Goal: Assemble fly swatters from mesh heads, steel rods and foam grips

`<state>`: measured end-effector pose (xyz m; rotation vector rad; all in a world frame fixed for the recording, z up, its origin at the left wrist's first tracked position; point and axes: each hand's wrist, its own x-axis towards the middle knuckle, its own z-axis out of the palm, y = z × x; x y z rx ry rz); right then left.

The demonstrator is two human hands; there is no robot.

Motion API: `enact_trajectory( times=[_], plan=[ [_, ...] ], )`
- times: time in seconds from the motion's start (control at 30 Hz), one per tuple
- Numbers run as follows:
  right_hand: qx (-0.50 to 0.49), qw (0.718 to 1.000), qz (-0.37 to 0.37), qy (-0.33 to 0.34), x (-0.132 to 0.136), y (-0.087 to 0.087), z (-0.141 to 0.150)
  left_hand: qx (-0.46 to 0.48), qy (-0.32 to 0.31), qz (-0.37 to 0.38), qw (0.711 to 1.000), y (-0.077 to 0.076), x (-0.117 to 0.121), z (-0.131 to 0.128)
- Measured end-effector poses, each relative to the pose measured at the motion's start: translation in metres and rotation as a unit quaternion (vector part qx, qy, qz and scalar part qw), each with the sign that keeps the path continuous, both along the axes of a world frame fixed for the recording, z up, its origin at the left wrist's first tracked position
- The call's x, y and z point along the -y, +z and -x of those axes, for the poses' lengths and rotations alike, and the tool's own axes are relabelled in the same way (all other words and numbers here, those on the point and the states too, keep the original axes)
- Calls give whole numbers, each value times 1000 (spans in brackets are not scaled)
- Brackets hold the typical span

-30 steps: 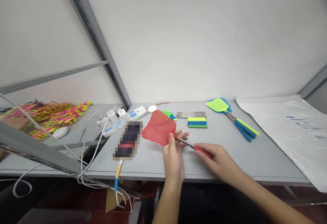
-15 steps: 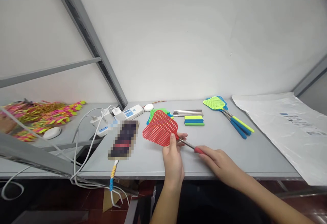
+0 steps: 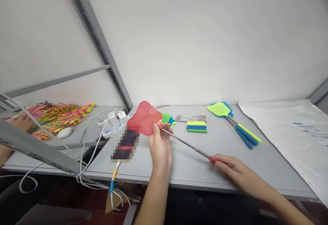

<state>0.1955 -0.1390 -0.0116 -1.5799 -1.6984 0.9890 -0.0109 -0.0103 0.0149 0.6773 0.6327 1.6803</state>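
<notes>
While the neck of a red perforated plastic fly swatter (image 3: 145,118) is pinched by the fingers of the left hand (image 3: 161,148), its red grip is clasped by the fingers of the right hand (image 3: 233,170), between 3 and 4 o'clock from the left. The slim silver metal shaft (image 3: 187,143) is stretched between them, and the mesh head is held at the left hand's 11 o'clock, above the grey counter (image 3: 184,173) and partly over a pixelated dark slab (image 3: 125,146). From the left hand, green and blue plastic mesh heads (image 3: 167,118) are seen near 12 o'clock, thin silver metal rods (image 3: 191,118) between 1 and 2, and stacked yellow, blue and green tubes (image 3: 196,128) at 2. Between 2 and 3, yellow-green and blue fly swatters (image 3: 219,109) are laid overlapping; at 3, a white plastic sheet (image 3: 276,126) is spread. Toward 9 to 10, white power strips (image 3: 110,132) are crowded with plugs, and beyond the grey metal frame (image 3: 97,43) a pink, yellow and orange pile (image 3: 61,115) is touched by another person's hand (image 3: 23,123).
</notes>
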Motion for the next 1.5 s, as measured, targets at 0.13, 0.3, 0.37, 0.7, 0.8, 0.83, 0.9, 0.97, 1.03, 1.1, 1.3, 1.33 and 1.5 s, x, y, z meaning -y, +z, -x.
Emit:
enact_trajectory(
  times=[0.13,0.3,0.37,0.7,0.8,0.83,0.9,0.97,1.03,1.1,1.3,1.33,1.5],
  plan=[
    [-11,1000,18,-8,0,1,-14,-55,-80,14,995,-18,22,-17],
    [53,998,-16,21,-3,8,-13,-134,-122,8,983,-29,34,-23],
    [106,994,-37,20,-3,8,-10,-178,-125,-3,976,-29,36,-23],
    [300,935,-187,-30,-7,5,2,-275,-206,-32,939,-25,63,-33],
    [326,918,-223,-31,-8,3,5,-228,-167,-21,959,-25,65,-35],
    [331,915,-230,-31,-8,3,6,-211,-141,-21,967,-25,65,-36],
    [337,910,-238,-28,-6,2,8,-178,-84,-32,980,-24,64,-37],
    [344,906,-243,-25,-5,1,9,-156,-42,-46,986,-21,62,-35],
    [360,898,-250,-25,-3,1,8,-126,-20,-55,990,-15,57,-28],
    [376,890,-255,-27,0,0,5,-70,-4,-59,996,-6,48,-16],
    [375,889,-262,-21,15,-10,-9,2,10,-69,998,17,26,12],
    [377,889,-261,-22,18,-10,-11,2,15,-73,997,18,27,11],
    [389,886,-248,-50,21,-7,-18,-15,-5,-31,999,10,43,-10]
  ],
)
